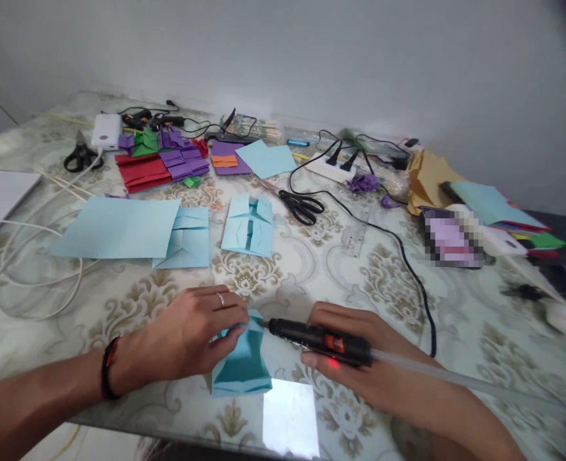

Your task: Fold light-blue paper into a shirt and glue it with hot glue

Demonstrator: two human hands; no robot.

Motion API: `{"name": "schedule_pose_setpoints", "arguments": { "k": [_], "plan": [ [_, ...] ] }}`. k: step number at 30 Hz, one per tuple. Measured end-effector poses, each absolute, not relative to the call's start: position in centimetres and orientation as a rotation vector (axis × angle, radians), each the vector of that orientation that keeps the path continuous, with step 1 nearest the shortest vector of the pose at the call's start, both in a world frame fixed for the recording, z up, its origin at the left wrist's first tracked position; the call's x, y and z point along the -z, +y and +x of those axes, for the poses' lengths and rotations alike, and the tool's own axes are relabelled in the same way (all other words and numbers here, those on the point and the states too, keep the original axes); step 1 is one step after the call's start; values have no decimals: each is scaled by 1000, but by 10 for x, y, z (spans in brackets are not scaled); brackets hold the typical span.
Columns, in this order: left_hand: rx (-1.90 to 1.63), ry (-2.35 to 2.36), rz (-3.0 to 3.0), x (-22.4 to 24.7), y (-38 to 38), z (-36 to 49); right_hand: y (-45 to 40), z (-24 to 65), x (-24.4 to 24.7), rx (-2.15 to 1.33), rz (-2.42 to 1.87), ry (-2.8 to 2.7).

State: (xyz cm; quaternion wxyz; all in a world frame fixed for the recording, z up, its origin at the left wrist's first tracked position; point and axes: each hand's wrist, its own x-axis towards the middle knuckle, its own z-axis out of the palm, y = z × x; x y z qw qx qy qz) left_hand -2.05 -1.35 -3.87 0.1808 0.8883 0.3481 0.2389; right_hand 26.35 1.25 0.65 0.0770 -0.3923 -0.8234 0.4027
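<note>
My left hand is closed on the upper left edge of a folded light blue paper, which rests near the table's front edge. In my right hand is a black glue gun, with a clear glue stick running out of its back and a red light glowing on its side. The gun's nozzle points left and is at the paper's top edge, close to my left fingertips. Whether it touches the paper, I cannot tell. My left fingers hide part of the fold.
Beyond my hands lie a folded blue piece, a flat blue sheet and black scissors. A black cord runs from a white power strip. Folded red paper, a clear ruler and a phone lie around.
</note>
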Motion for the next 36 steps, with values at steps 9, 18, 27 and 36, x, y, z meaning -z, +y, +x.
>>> {"name": "schedule_pose_setpoints", "arguments": {
  "k": [9,18,27,36],
  "plan": [
    [-682,977,2491,36,-13,-20,12,266,-9,-1108,-1172,-2464],
    [-693,981,2488,37,-13,-20,23,271,-3,-925,-1389,-2409],
    [-702,983,2500,39,-14,-20,44,283,25,-552,-1548,-2389],
    [-693,1032,2513,41,-16,-20,34,286,10,-576,-1381,-2364]
  ]
}}
